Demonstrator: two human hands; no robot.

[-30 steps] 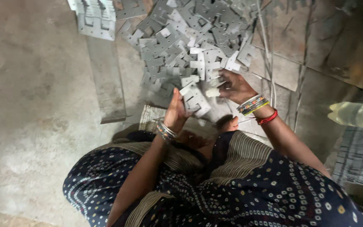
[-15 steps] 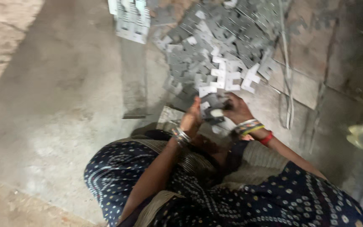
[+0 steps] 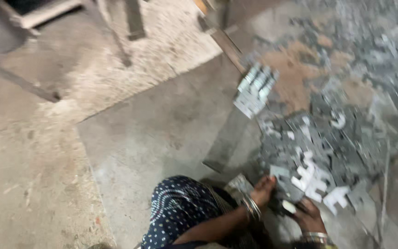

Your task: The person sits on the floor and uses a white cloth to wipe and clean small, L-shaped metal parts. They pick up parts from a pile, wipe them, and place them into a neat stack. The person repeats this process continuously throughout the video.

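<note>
Head view, blurred. My left hand (image 3: pixel 264 188) and right hand (image 3: pixel 308 216) meet low in frame, both grips pinching a small stack of grey metal stampings (image 3: pixel 285 188) between them, just above the floor. Bangles (image 3: pixel 252 208) ring my left wrist. Just beyond lies the loose heap of stampings (image 3: pixel 328 138) on the concrete floor (image 3: pixel 153 133). A neat bundle of stampings (image 3: pixel 254 90) sits farther up, beside a flat metal bar (image 3: pixel 224 143).
</note>
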